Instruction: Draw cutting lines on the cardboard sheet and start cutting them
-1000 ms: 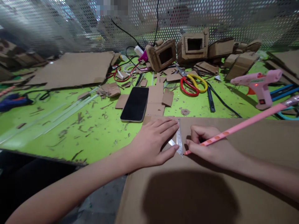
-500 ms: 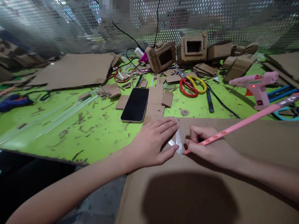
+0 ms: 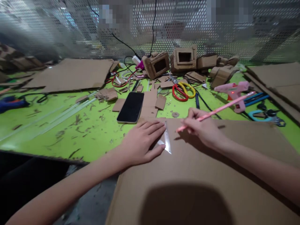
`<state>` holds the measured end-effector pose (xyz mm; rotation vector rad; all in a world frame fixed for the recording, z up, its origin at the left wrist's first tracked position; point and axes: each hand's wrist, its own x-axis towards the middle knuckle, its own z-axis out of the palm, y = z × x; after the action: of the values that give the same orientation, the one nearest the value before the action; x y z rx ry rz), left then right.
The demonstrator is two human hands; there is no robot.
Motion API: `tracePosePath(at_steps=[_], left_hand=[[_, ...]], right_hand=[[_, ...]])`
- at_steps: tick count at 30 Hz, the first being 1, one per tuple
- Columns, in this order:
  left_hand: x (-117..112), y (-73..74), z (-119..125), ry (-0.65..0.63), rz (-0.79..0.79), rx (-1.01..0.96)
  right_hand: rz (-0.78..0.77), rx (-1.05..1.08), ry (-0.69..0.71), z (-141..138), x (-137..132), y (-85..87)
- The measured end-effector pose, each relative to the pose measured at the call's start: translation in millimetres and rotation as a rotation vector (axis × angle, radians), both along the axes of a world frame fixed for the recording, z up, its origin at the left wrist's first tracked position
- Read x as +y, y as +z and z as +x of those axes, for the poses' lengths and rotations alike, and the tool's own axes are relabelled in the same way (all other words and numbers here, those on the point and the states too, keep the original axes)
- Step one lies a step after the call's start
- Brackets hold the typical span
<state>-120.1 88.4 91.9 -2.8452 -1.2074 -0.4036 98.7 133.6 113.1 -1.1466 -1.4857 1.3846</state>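
My left hand (image 3: pixel 142 142) lies flat with fingers stretched out, pressing a small clear set square (image 3: pixel 167 143) onto a large brown cardboard sheet (image 3: pixel 187 167). Its palm and fingers hide most of the set square; one straight edge and a pointed corner show. My right hand (image 3: pixel 205 129) is closed around a pink pencil (image 3: pixel 217 111). The pencil tip hovers just right of the set square, above the cardboard, with its shadow below. A black phone (image 3: pixel 130 107) lies beyond my left hand.
On the green table (image 3: pixel 77 125) lie red-and-yellow-handled scissors (image 3: pixel 183 91), a pink glue gun (image 3: pixel 234 92), blue-handled scissors (image 3: pixel 260 115) and cardboard scraps. Cardboard boxes (image 3: pixel 184 59) stand along the back by a perforated metal screen (image 3: pixel 187 28). Another cardboard sheet (image 3: pixel 75 73) lies at left.
My right hand has raised the pencil tip off the spot beside the set square's lower corner and moved it farther from me. My left hand stays on the set square. The view has shifted right.
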Motion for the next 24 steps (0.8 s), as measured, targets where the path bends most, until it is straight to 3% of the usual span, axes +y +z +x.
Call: tracePosePath(at_steps=[4, 8, 11, 15, 17, 20, 24], left_hand=[[-40, 8.4, 13, 0.050, 0.108, 0.127], [-74, 10.3, 37, -0.074, 0.173, 0.152], [-77, 9.0, 39, -0.244, 0.205, 0.076], [-72, 8.3, 21, -0.127, 0.054, 0.105], [-75, 9.0, 19, -0.134, -0.021, 0.149], [-83, 9.8, 37, -0.252, -0.097, 0.169], [-84, 6.3, 83, -0.326, -0.172, 0.110]], right_hand=[[-0.013, 0.132, -0.076, 37, 27, 3.1], [-0.030, 0.167, -0.021, 65, 29, -9.5], [0.050, 0.180, 0.023, 69, 23, -16.9], [0.088, 0.149, 0.049, 66, 20, -15.6], [0.088, 0.148, 0.062, 65, 20, -14.2], [0.095, 0.134, 0.080, 67, 22, -15.0], [0.116, 0.109, 0.099, 69, 22, -18.4]])
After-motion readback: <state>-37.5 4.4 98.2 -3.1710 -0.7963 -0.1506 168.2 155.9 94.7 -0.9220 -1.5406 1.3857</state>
